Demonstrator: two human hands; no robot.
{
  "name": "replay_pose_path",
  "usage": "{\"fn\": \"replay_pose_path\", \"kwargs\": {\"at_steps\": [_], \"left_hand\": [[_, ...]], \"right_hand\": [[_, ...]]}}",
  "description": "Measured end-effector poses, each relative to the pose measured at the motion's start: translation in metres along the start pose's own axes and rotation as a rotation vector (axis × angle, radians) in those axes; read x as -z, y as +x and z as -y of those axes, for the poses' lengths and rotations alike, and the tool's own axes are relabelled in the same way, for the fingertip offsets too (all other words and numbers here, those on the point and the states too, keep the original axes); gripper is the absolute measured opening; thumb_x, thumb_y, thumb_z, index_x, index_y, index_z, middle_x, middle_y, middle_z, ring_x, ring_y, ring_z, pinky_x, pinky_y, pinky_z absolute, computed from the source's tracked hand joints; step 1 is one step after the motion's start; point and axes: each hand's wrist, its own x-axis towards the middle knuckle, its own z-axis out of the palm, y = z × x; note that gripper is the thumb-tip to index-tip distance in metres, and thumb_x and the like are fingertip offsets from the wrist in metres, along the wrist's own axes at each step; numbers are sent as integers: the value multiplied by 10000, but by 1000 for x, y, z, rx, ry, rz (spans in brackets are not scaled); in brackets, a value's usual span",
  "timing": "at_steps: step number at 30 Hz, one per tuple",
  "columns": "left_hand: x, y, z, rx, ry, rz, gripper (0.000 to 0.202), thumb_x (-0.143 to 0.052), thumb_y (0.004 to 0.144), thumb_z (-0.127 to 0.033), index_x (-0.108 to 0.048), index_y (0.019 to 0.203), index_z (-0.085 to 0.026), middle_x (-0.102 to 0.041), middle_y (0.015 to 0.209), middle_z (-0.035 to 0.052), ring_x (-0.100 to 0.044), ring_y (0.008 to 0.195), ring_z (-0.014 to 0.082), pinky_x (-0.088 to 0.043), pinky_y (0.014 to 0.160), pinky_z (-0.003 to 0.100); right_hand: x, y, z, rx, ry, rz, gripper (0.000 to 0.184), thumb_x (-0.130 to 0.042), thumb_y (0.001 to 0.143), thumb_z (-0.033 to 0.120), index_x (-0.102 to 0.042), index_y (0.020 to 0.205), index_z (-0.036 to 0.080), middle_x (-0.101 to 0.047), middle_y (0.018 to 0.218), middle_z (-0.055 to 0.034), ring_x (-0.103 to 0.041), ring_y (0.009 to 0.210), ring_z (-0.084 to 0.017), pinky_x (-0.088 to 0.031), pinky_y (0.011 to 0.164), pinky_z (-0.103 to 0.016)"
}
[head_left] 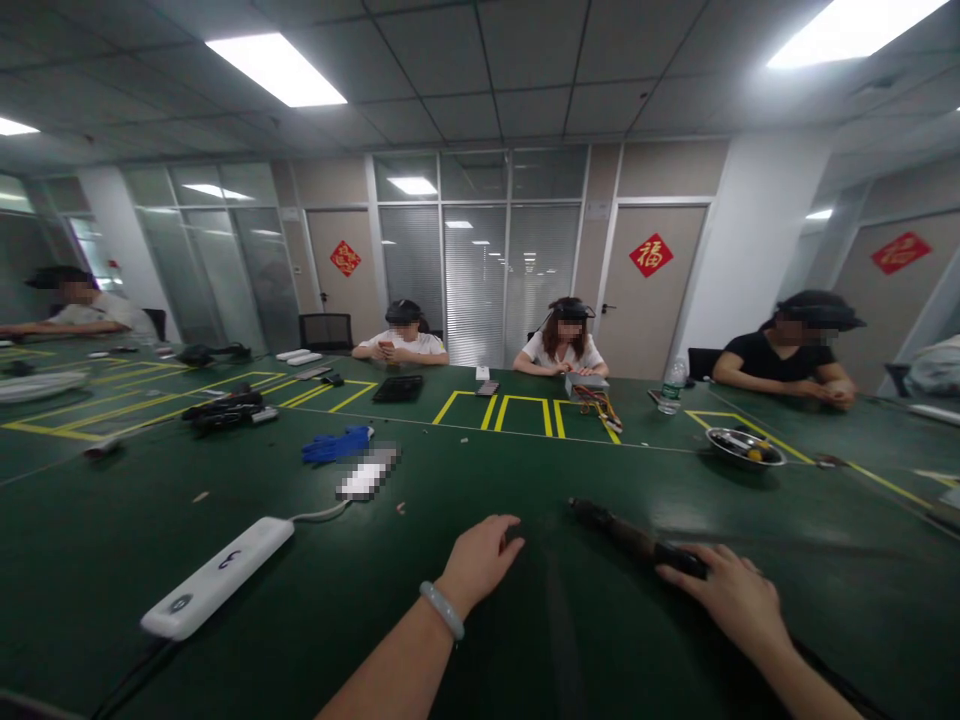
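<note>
My right hand is closed round the rear end of a long, dark electric screwdriver. The tool lies low over the green table, its narrow tip pointing away and to the left. A dark cord shows beside my right forearm. My left hand, with a pale bangle on its wrist, rests on the table left of the screwdriver. Its fingers are slightly bent, the thumb stands apart, and nothing shows in it.
Left of my hands lies a white power strip, cabled to a blurred phone-like item. Blue gloves lie behind it. A metal bowl and a bottle stand right. Across the table, a person sits behind a metal box with wires.
</note>
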Motion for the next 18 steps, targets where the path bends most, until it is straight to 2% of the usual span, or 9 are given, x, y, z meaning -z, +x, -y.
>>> {"fn": "replay_pose_path", "kwargs": {"at_steps": [2, 5, 8, 10, 12, 14, 16, 18], "left_hand": [[0, -2, -9, -77, 40, -79, 466, -482, 922, -455, -455, 1358, -291, -607, 1143, 38, -578, 1006, 206, -468, 869, 348], [-3, -2, -21, -224, 108, -174, 615, -559, 880, -471, -348, 1432, -300, -495, 1353, 52, -446, 1230, 248, -336, 1062, 423], [-10, 0, -28, -336, 147, -125, 761, -623, 827, -508, -266, 1470, -310, -375, 1473, 54, -341, 1330, 271, -262, 1116, 448], [-14, 3, -29, -370, 162, -64, 769, -633, 813, -527, -282, 1462, -312, -372, 1480, 54, -336, 1340, 279, -238, 1124, 466], [-17, 6, -29, -375, 165, -22, 713, -614, 827, -534, -329, 1440, -306, -442, 1428, 58, -394, 1297, 276, -233, 1119, 472], [-18, 9, -29, -357, 157, -8, 661, -585, 851, -534, -354, 1426, -305, -503, 1363, 61, -451, 1233, 269, -268, 1090, 459], [-19, 10, -29, -331, 151, -12, 633, -578, 857, -538, -377, 1411, -307, -526, 1326, 62, -473, 1194, 270, -305, 1051, 445], [-21, 11, -29, -313, 154, -24, 601, -573, 861, -542, -406, 1389, -311, -537, 1304, 56, -476, 1178, 271, -314, 1030, 441]], "right_hand": [[-18, -3, 38, 110, -6, 97, 580, -564, 654, 741, -693, 1045, 334, -634, 996, -74, -561, 1007, -356, -399, 831, -492], [-40, -9, 93, 235, -4, 152, 507, -606, 672, 695, -681, 1040, 354, -615, 1001, -47, -538, 1034, -328, -361, 874, -476], [-54, -14, 136, 327, 6, 175, 453, -686, 641, 631, -680, 1006, 363, -603, 988, -24, -525, 1035, -300, -329, 899, -458], [-59, -15, 154, 373, 15, 192, 445, -718, 629, 593, -671, 1002, 355, -595, 996, -14, -515, 1046, -283, -313, 920, -446], [-58, -15, 162, 420, 36, 223, 435, -719, 653, 549, -653, 1032, 344, -589, 1031, -5, -507, 1067, -262, -309, 945, -424], [-52, -14, 158, 476, 77, 272, 461, -706, 695, 475, -612, 1126, 342, -582, 1109, -1, -498, 1106, -244, -315, 970, -391], [-44, -14, 143, 518, 103, 277, 576, -680, 730, 395, -516, 1280, 348, -543, 1244, -7, -460, 1189, -244, -305, 1012, -373], [-35, -18, 117, 470, 57, 230, 688, -653, 745, 363, -411, 1388, 337, -470, 1359, -26, -405, 1264, -275, -289, 1049, -391]]}}
